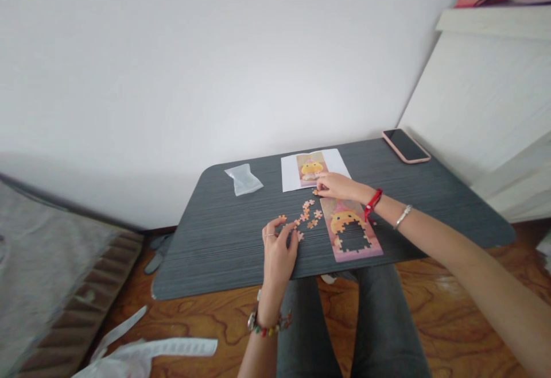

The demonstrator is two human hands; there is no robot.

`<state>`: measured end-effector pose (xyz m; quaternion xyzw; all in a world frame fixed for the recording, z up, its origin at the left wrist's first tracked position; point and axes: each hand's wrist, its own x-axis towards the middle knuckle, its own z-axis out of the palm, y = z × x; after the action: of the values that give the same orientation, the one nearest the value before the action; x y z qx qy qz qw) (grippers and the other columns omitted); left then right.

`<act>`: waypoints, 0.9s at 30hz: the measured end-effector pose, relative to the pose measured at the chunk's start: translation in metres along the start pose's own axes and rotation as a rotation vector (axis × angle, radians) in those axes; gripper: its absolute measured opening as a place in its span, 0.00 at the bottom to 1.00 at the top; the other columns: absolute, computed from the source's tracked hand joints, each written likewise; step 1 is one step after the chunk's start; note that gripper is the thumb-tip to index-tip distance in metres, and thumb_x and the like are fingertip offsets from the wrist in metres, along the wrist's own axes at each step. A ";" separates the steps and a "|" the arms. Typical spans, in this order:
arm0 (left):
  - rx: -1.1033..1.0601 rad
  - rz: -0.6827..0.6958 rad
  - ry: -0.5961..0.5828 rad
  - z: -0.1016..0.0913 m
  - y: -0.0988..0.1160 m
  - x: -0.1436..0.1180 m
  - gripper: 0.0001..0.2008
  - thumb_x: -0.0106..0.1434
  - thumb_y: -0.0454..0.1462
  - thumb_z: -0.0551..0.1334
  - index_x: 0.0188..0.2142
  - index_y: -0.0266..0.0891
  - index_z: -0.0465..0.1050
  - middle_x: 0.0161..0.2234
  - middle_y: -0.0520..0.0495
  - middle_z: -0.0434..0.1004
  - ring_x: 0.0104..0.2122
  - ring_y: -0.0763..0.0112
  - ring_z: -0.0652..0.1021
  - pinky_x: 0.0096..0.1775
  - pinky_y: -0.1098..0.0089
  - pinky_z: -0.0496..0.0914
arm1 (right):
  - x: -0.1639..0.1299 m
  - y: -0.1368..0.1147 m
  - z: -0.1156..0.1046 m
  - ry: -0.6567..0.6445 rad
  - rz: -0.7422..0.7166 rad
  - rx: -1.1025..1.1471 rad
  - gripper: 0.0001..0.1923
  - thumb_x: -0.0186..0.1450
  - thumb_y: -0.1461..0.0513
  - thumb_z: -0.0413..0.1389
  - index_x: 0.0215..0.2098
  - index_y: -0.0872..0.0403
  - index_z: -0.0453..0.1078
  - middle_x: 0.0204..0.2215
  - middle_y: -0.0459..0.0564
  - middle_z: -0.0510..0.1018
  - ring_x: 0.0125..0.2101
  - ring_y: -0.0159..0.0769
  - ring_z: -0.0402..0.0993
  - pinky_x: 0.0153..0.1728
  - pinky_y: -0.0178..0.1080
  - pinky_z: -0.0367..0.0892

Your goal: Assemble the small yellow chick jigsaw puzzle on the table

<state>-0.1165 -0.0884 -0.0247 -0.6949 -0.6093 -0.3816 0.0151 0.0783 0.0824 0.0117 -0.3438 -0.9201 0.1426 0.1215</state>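
A partly filled jigsaw puzzle (376,250) lies flat near the table's front edge, showing a yellow character with a pink hat and a dark gap at its lower middle. Several loose puzzle pieces (306,211) are scattered to its left. My left hand (278,251) rests over the left end of these pieces, fingers bent and apart, fingertips touching or close to some of them. Above the puzzle, my right hand (340,186) has its fingers pinched at a single puzzle piece (315,192). A white sheet with the reference picture (312,168) lies just beyond my right hand.
A clear plastic bag (244,179) lies at the back left of the dark table (206,246). The phone (406,146) is at the back right, near a white cabinet (486,102). A wall (215,68) stands behind the table. White plastic packaging (142,352) is on the floor at lower left.
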 end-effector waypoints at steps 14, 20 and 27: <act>0.041 0.010 -0.009 0.003 0.000 0.001 0.08 0.61 0.34 0.57 0.38 0.41 0.74 0.42 0.42 0.66 0.44 0.60 0.68 0.41 0.60 0.69 | -0.139 -0.035 0.001 0.127 0.070 -0.012 0.05 0.63 0.62 0.52 0.32 0.53 0.70 0.32 0.50 0.72 0.34 0.36 0.69 0.36 0.38 0.63; 0.066 0.055 -0.012 0.001 0.000 0.001 0.08 0.61 0.34 0.57 0.39 0.41 0.73 0.43 0.42 0.65 0.44 0.60 0.67 0.42 0.60 0.69 | -0.124 -0.036 0.007 0.064 0.015 -0.201 0.07 0.64 0.62 0.51 0.31 0.55 0.70 0.32 0.51 0.72 0.32 0.37 0.70 0.34 0.38 0.61; 0.010 0.184 -0.109 0.006 0.039 0.010 0.09 0.62 0.31 0.56 0.40 0.41 0.73 0.40 0.44 0.67 0.42 0.63 0.69 0.46 0.58 0.67 | -0.120 -0.037 0.007 0.019 -0.006 -0.302 0.08 0.64 0.63 0.52 0.31 0.57 0.71 0.33 0.54 0.74 0.33 0.38 0.71 0.33 0.38 0.60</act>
<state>-0.0796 -0.0872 -0.0063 -0.7675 -0.5448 -0.3372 0.0201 0.1420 -0.0263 0.0029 -0.3569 -0.9309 -0.0011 0.0777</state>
